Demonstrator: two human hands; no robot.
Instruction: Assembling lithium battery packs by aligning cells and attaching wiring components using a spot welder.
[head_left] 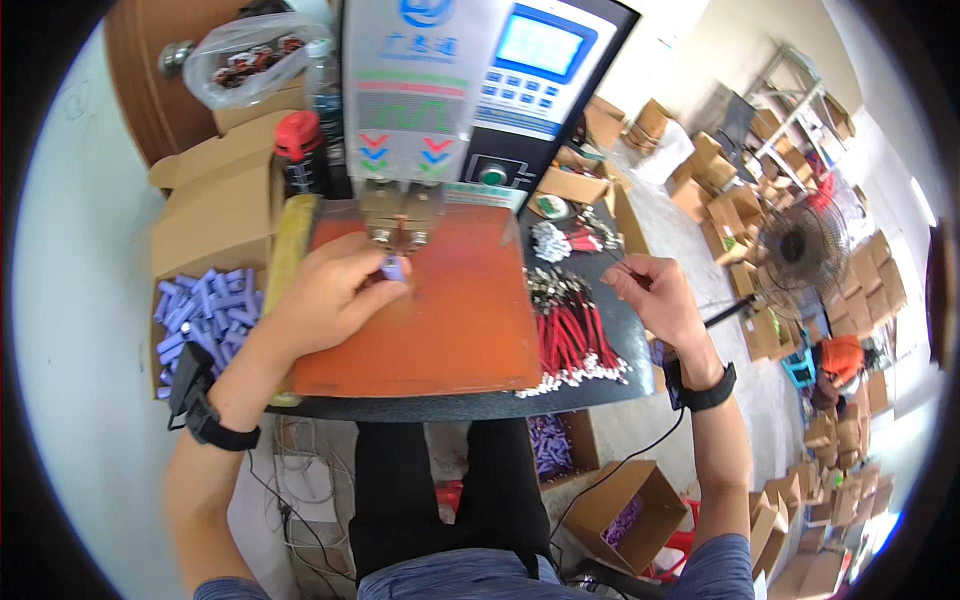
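Note:
My left hand [335,293] pinches a purple cylindrical battery cell [393,268] between thumb and forefinger. The cell's upper end is right at the two metal electrodes [398,225] of a spot welding machine [410,100]; whether they touch cannot be told. Beneath the hand lies an orange-brown mat [440,340]. Over the right end of the dark table [465,400], my right hand [655,295] is closed, thumb against forefinger. A thin dark thing shows at its fingertips, too small to name. Beside it lie bundles of red wire leads [575,335] with white ends.
At the left stands an open cardboard box [215,225] with many purple cells [208,312]. Behind it are a red-capped bottle [300,150] and a plastic bag [245,62]. More boxes [615,520] sit on the floor below the table. A fan [797,245] stands at the right.

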